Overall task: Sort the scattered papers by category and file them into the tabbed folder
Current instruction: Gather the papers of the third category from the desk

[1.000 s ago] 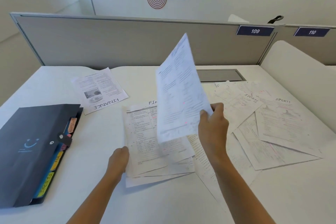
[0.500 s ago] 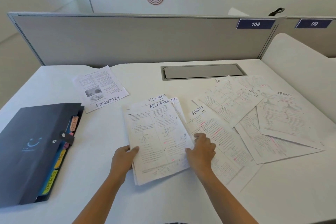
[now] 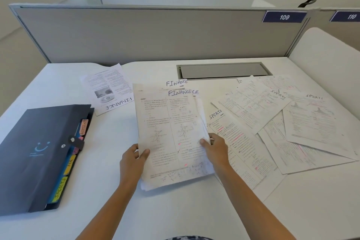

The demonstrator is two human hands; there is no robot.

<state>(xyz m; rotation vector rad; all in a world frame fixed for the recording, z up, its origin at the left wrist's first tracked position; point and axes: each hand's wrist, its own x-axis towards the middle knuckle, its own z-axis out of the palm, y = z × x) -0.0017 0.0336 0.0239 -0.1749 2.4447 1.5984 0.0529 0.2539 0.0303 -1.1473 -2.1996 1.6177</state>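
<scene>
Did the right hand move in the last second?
Yes. The right hand came down toward the person, away from the cable hatch, onto the finance stack.

Left hand (image 3: 134,159): thumb on top, pinching paper stack (image 3: 169,122) at left edge. Right hand (image 3: 216,150): thumb on top, pinching right edge. Forearms bare, extended forward.

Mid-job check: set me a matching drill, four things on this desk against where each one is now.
Things: 1 tabbed folder; 2 FINANCE stack; 3 lone FINANCE sheet; 4 SPORTS sheets.
Places: A spread over the right side of the desk; B pinched by the left hand and right hand; C closed, at the left edge; D alone near the divider.
Pairs: 1-C, 2-B, 3-D, 4-A.
</scene>
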